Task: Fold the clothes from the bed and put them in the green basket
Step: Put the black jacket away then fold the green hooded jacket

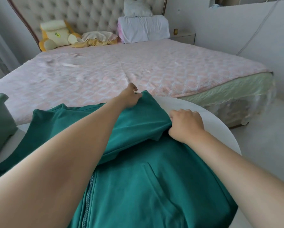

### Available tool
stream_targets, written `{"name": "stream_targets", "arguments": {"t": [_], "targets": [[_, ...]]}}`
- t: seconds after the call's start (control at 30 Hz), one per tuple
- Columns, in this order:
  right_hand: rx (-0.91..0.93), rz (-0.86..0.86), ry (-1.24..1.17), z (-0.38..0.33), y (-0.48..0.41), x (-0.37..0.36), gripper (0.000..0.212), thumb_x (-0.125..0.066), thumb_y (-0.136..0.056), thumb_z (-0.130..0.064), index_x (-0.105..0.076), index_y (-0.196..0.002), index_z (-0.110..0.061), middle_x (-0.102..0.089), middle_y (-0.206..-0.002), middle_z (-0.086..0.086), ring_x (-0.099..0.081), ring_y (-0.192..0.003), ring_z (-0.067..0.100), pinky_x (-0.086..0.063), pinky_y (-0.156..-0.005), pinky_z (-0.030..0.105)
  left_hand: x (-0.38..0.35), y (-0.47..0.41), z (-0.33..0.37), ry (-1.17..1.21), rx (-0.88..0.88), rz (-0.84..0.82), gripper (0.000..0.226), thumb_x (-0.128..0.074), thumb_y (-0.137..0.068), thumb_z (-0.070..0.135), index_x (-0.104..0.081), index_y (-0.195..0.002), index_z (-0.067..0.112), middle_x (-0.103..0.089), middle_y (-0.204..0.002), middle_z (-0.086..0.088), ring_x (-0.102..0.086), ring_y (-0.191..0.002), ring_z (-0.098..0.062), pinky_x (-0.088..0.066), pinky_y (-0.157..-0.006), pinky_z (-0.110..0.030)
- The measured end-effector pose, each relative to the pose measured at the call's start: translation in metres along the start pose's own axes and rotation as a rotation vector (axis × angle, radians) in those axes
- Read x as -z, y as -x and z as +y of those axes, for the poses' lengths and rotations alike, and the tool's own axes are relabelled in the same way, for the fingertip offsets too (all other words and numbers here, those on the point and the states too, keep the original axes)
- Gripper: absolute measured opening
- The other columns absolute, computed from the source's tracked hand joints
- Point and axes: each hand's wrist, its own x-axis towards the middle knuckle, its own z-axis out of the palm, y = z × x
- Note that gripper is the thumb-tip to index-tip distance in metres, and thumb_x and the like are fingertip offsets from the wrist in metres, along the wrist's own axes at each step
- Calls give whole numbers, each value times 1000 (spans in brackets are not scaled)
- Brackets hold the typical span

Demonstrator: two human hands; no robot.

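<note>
A teal zip-up jacket (138,178) lies spread over a round white table (220,129), zipper facing up. One sleeve is folded across its upper part. My left hand (129,97) pinches the far end of that folded sleeve near the bed's edge. My right hand (185,124) grips the fold of the sleeve at the jacket's right side, fingers curled into the cloth. The green basket (0,122) stands at the left edge of view, only partly visible.
The bed (105,71) with a pink quilted cover lies beyond the table. At its head sit a yellow plush toy (55,35), crumpled yellow cloth (95,38) and stacked white pillows (143,27). A white wall runs along the right.
</note>
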Motion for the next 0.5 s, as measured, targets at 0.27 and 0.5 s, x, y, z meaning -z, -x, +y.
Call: {"name": "stream_targets", "arguments": {"t": [0.27, 0.5], "targets": [[508, 98, -24, -15, -6, -3, 60, -59, -74, 2, -61, -124, -32, -48, -99, -2, -48, -78, 22, -38, -68, 33, 1, -2, -16, 43, -45, 266, 33, -48, -90, 2, -49, -114, 24, -64, -101, -5, -66, -81, -30, -59, -70, -51], [313, -270, -70, -29, -2, 23, 41, -50, -88, -33, -59, -127, -44, -58, -110, -7, -53, -108, 19, -38, -91, 35, 13, 29, -35, 123, -132, 35, 51, -55, -96, 9, -42, -142, 26, -53, -133, 0, -60, -104, -22, -52, -83, -38]]}}
